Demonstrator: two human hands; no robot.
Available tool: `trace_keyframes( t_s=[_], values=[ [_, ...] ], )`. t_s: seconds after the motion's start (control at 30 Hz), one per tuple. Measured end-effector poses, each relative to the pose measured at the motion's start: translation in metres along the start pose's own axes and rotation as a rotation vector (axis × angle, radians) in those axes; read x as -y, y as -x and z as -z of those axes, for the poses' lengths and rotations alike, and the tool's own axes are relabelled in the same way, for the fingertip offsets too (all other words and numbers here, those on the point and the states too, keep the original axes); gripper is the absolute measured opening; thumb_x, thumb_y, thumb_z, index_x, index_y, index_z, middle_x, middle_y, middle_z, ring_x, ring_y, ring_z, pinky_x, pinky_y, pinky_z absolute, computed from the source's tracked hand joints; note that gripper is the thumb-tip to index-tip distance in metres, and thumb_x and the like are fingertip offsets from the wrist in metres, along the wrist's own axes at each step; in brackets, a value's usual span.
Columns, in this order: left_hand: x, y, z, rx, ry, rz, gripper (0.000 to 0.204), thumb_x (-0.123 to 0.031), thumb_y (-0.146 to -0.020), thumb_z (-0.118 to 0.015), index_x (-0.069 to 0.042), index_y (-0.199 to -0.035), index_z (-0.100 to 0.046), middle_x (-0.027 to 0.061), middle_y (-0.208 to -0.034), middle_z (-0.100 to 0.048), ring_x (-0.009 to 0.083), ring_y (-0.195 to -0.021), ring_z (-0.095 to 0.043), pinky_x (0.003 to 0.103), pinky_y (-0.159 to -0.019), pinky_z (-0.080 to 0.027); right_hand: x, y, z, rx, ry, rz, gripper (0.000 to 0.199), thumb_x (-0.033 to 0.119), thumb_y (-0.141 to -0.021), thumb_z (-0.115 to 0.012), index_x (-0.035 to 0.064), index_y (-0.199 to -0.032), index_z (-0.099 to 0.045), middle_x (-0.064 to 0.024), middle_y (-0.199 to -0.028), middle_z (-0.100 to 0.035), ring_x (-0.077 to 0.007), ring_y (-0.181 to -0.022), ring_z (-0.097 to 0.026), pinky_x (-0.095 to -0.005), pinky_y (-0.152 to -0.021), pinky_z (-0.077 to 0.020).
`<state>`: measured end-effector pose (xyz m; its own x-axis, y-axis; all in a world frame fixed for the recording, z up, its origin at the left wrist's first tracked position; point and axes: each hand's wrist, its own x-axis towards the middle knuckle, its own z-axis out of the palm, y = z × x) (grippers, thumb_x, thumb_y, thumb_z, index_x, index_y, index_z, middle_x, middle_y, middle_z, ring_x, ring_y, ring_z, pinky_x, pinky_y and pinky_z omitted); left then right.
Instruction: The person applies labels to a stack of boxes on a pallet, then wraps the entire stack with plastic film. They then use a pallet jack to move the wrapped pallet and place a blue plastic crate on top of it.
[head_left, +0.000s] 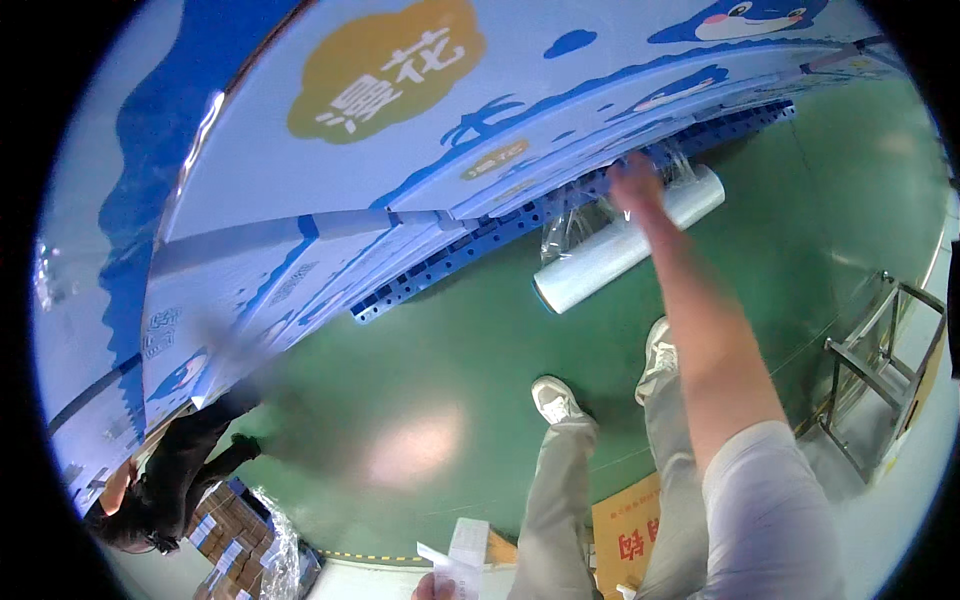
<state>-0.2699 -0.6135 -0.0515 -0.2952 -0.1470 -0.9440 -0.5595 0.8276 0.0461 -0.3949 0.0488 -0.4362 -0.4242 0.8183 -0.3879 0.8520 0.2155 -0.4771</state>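
Note:
My right hand (636,187) reaches far forward to the foot of a stack of blue-and-white printed cartons (420,240). It is blurred, touching or just above clear stretch film that trails between the cartons and a large film roll (632,248) lying on the floor. Its finger closure is hard to make out. At the lower edge, my left hand (434,588), mostly cut off by the frame, grips white printed sheets (459,572). A blue plastic pallet (440,270) shows under the cartons.
A person in dark clothes (180,470) bends by the cartons at the far left. Brown packs (235,540) with loose clear film stand nearby. A metal frame (880,370) stands at the right. An orange-brown printed carton (628,530) lies by my legs on the green floor (400,360).

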Motion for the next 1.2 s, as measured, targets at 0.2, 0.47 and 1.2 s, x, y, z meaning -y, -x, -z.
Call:
trace_keyframes(
  t_s=[0.2,0.47,1.2],
  values=[
    [-0.011,0.009,-0.005,-0.053,-0.292,-0.183,0.043,-0.024,-0.095,-0.058,0.002,-0.129,-0.052,0.0166,-0.115,-0.064,0.0246,-0.105,-0.061,0.035,-0.090,-0.047,-0.047,-0.003,0.031,0.066,0.070,0.025,0.034,0.022,-0.089,-0.049,0.0010,-0.115,-0.052,-0.0242,-0.103,-0.063,-0.0415,-0.094,-0.062,-0.0526,-0.081,-0.0490],
    [0.004,0.023,0.011,-0.094,-0.257,-0.308,0.051,-0.034,-0.094,-0.056,-0.002,-0.134,-0.047,0.0219,-0.132,-0.053,0.0316,-0.122,-0.052,0.039,-0.096,-0.043,-0.056,0.320,0.027,0.793,-0.240,0.034,0.031,0.033,-0.088,-0.056,0.0034,-0.089,-0.065,-0.0219,-0.084,-0.065,-0.0387,-0.081,-0.063,-0.0494,-0.073,-0.0488],
    [-0.445,0.378,-0.356,0.572,-0.506,-1.002,0.029,-0.025,-0.086,-0.069,0.000,-0.102,-0.066,0.0065,-0.089,-0.069,0.0129,-0.079,-0.062,0.029,-0.072,-0.049,-0.105,0.392,0.665,0.170,-1.736,-0.379,0.032,0.023,-0.089,-0.067,0.0024,-0.112,-0.059,-0.0076,-0.106,-0.066,-0.0185,-0.095,-0.064,-0.0339,-0.086,-0.0505]
  ],
)
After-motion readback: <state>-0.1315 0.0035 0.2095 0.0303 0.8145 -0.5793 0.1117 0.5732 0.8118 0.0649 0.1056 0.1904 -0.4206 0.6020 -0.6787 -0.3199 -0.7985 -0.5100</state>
